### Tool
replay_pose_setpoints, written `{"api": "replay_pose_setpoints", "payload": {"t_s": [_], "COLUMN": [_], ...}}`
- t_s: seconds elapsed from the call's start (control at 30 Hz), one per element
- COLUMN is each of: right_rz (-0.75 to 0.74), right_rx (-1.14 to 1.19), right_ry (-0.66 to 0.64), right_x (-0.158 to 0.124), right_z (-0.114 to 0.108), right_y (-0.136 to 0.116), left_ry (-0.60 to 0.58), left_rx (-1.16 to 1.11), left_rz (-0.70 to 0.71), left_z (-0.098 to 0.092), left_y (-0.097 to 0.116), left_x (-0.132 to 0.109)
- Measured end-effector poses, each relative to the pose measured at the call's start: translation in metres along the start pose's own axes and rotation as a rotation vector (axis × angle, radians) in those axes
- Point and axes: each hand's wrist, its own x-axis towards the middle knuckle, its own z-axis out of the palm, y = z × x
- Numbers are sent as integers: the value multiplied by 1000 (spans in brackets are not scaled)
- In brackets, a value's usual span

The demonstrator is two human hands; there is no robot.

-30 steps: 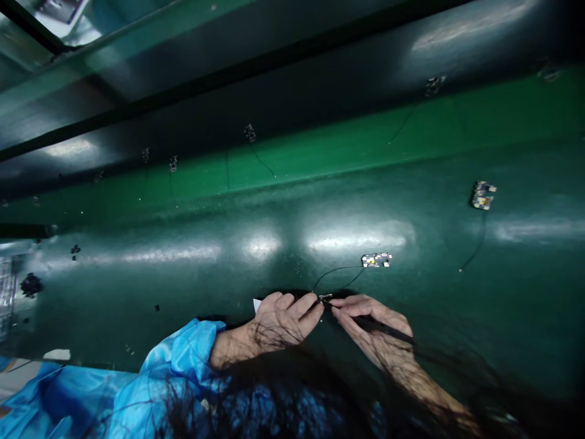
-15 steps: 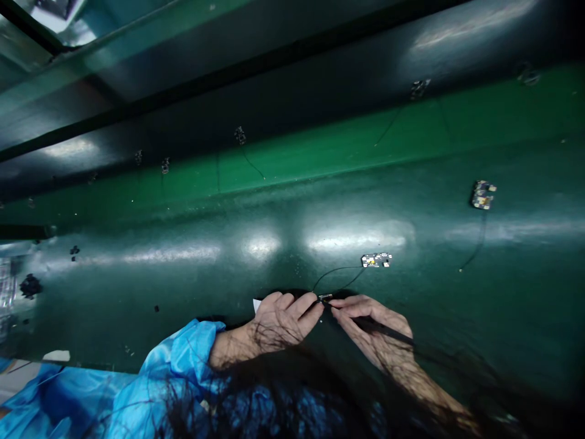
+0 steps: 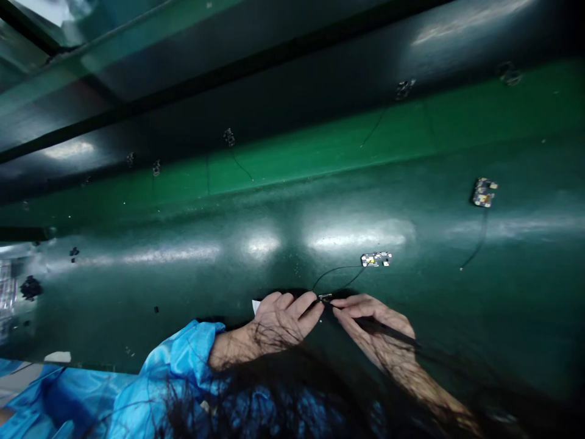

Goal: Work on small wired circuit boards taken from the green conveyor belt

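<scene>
Here the left hand (image 3: 281,320) pinches one small connector (image 3: 325,298); the right hand (image 3: 372,332) grips one dark tool (image 3: 388,330) beside it. On the bench (image 3: 183,274) lie two more: a near board (image 3: 376,260) and a far board (image 3: 483,192).

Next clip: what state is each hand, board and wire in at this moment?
left hand: closed, fingertips pinching the wire end.
right hand: closed around a thin black tool, fingertips at the wire end.
near board: lying flat on the green surface, its thin wire running to the hands.
far board: lying flat, not held, its tail wire lying slack.
</scene>
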Motion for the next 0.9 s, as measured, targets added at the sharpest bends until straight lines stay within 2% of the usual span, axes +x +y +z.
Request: {"api": "replay_pose_setpoints", "payload": {"t_s": [0.27, 0.63, 0.9], "right_rz": [-23, -15, -100], "right_rx": [-6, -29, -41], "right_ry": [8, -7, -59], "right_x": [3, 1, 5], "right_z": [0, -1, -3], "right_y": [-4, -2, -5], "left_ry": [89, 97, 138], "left_rx": [-48, -47, 16], "left_rz": [6, 11, 7], "left_z": [-2, 2, 3], "left_y": [-4, -3, -4], "left_x": [3, -1, -1]}}
